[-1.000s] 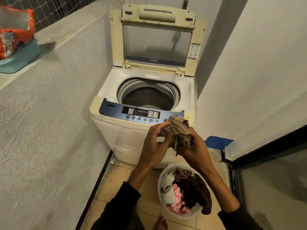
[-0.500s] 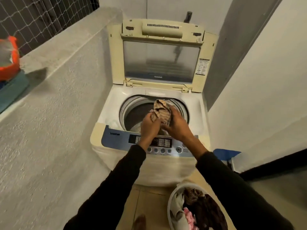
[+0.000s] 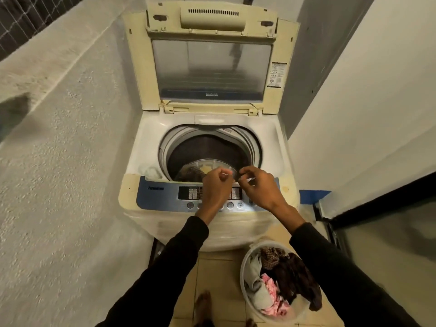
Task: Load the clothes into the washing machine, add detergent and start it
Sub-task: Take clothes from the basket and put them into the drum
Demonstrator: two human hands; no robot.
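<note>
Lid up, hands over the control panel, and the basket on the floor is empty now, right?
Not empty. The head view shows the basket on the floor holding clothes. The lid is up, and both hands are over the control panel.

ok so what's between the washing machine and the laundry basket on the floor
In the head view, only a bare strip of tiled floor lies between the washing machine and the laundry basket. The basket sits close to the machine's front, holding clothes.

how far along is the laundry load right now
Done: lid up, one checked cloth in the drum. In hand: nothing; both hands hover empty over the control panel. Left: the clothes filling the basket, detergent, starting.
</note>
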